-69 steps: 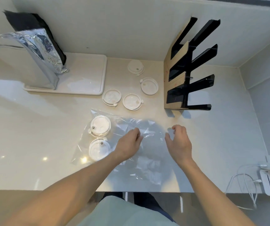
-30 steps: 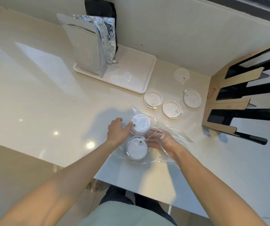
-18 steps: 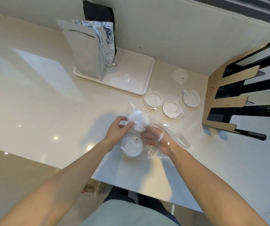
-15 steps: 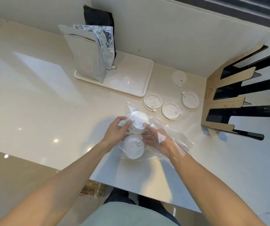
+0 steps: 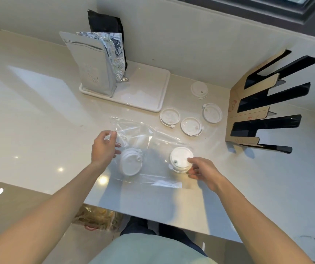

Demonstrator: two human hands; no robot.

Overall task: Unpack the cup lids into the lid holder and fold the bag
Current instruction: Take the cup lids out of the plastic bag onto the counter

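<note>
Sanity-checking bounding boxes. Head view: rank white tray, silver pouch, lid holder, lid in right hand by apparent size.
1-2. Lid holder and silver pouch: too alike to rank.
3. White tray, partly covered by the pouch.
4. Lid in the right hand, clearly smallest.

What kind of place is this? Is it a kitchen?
Probably a café or drinks counter: a pale countertop with loose cup lids, a black slotted lid holder, and foil bags on a white tray.

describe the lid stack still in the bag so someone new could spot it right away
Start at the clear plastic bag lying mid-counter. The white lid stack sits in its near left part, just beside the left hand. Unlike the other lids, film covers it.
</note>
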